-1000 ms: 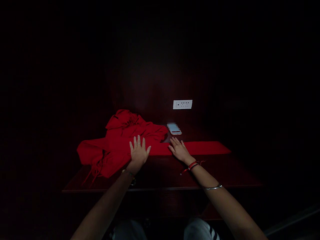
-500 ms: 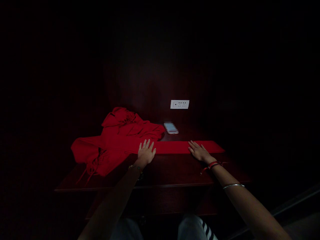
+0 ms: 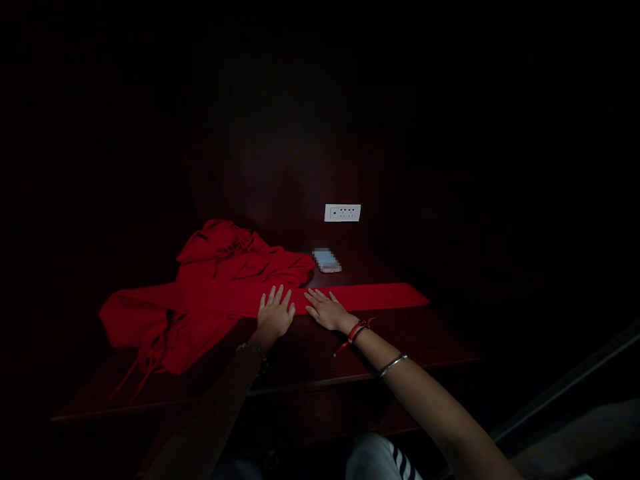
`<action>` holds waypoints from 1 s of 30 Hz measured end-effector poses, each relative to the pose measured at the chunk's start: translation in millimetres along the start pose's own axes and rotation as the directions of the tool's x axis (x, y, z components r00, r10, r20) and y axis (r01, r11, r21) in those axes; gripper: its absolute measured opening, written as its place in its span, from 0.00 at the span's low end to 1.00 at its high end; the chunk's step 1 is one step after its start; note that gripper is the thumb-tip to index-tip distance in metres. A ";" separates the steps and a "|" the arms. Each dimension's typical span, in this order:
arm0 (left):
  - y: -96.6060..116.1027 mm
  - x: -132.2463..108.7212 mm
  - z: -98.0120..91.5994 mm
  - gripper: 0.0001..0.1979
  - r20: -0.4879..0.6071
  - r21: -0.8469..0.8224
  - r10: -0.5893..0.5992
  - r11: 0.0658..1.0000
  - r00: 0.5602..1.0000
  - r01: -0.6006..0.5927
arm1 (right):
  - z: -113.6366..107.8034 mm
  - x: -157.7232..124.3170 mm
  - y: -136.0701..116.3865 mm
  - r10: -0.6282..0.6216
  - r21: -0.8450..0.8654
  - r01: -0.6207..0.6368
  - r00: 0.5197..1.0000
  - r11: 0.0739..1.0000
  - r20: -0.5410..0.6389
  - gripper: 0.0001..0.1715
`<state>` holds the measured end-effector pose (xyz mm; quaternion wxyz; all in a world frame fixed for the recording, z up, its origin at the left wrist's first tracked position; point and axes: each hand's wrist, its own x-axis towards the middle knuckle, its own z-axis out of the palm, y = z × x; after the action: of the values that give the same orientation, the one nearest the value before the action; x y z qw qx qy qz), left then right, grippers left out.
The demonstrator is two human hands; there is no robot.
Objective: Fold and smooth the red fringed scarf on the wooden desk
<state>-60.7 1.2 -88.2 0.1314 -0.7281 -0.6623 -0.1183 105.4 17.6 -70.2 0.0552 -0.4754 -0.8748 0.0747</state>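
Note:
A red cloth with fringed, tasselled parts, which looks like a scarf [image 3: 373, 297], lies across the dark wooden table. Its right part is a flat, narrow, folded strip; its left part is bunched in a loose heap. My left hand [image 3: 276, 314] rests flat on the strip near the heap, fingers spread. Just to its right, my right hand [image 3: 326, 309] also lies palm down on the strip with its fingers stretched out. Neither hand grips the cloth. Red cords hang from the heap toward the front edge.
A phone [image 3: 327, 261] with a blurred, lit screen lies behind the strip. A white socket plate [image 3: 343, 213] is fixed to the dark wall. The table's front edge [image 3: 300, 388] runs before my knees. The surroundings are very dark.
My right hand has slid left along the red strip, from near its right end to beside my left hand. The view has shifted slightly; the left hand keeps its place on the cloth.

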 end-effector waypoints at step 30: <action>-2.4 2.1 2.9 0.24 -0.033 0.051 0.034 0.998 0.999 -0.032 | -3.8 -47.2 63.5 0.035 -0.021 -0.036 0.998 0.999 -0.055 0.35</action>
<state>-63.0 4.4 -90.2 0.1628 -0.7332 -0.6507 -0.1117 183.9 12.3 -79.3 0.0726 -0.4932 -0.8653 0.0530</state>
